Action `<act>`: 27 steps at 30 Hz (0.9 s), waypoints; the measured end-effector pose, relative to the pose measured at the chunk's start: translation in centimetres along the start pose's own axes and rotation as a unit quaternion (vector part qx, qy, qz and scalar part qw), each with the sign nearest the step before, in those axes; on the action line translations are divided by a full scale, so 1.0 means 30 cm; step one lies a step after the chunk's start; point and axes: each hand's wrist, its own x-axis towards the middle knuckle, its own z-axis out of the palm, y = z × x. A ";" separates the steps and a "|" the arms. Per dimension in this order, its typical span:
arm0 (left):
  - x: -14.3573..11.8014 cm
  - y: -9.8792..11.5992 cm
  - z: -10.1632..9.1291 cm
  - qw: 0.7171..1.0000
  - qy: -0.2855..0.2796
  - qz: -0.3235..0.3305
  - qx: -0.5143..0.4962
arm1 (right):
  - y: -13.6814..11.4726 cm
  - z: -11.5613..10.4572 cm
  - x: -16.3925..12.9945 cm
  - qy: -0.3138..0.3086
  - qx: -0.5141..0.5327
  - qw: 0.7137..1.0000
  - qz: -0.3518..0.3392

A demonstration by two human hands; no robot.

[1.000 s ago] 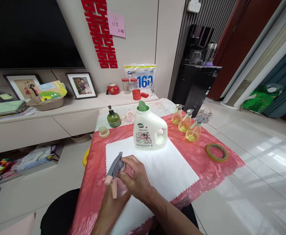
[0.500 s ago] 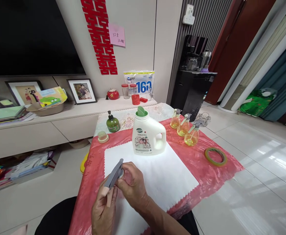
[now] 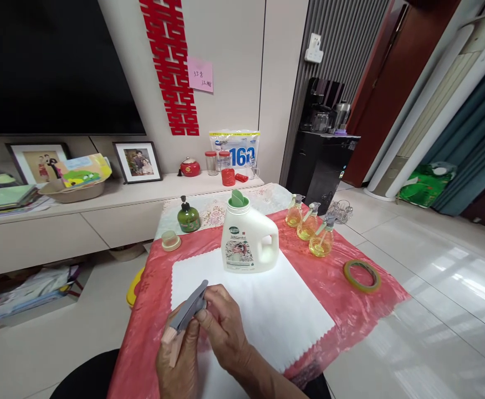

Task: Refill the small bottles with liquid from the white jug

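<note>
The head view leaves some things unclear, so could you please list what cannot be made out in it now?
- Head view: what lies beneath the grey spray head, hidden by the left hand and right hand.
- Head view: any contents of the white jug, hidden by its opaque walls.
- Head view: the fine print on the jug's label, too small.
- Head view: the television's full extent, cut off by the left and top edges.

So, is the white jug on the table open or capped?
Open: the white jug shows its green pour spout bare, with no cap over it.
</note>
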 end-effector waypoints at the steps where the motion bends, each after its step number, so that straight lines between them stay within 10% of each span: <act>1: 0.000 0.012 0.007 1.000 0.005 -0.010 -0.001 | 0.009 0.002 0.000 0.008 0.007 1.000 0.002; 27: -0.004 0.048 0.025 0.999 -0.024 -0.039 -0.019 | 0.038 -0.007 -0.003 0.008 0.089 0.996 0.016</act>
